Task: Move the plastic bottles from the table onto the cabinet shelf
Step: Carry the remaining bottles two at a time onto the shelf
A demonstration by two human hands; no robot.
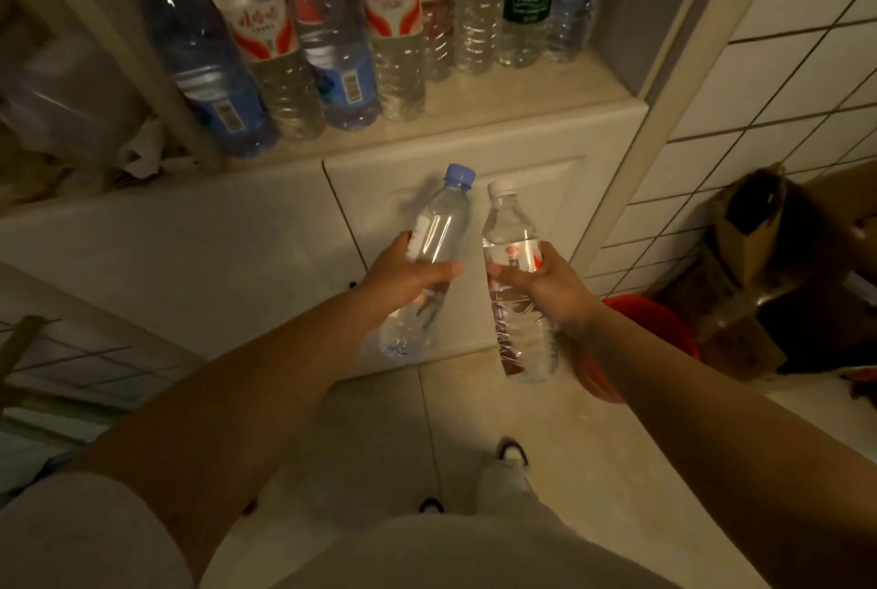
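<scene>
My left hand (405, 273) grips a clear plastic bottle with a blue cap (443, 223) around its middle, cap pointing up toward the cabinet. My right hand (541, 280) grips a second clear bottle with a white cap and a red label (508, 228). Both bottles are held side by side in front of the white cabinet doors, below the cabinet shelf (522, 97). Several plastic bottles (394, 19) stand in rows on that shelf, some with red-and-white labels, some blue, one with a dark green label (529, 0).
The white cabinet door (474, 171) is closed in front of me. A tiled wall (759, 90) rises at the right. Cardboard boxes (750, 256) and a red bucket (659, 318) sit on the floor at the right. A wire rack (61, 365) is at the left.
</scene>
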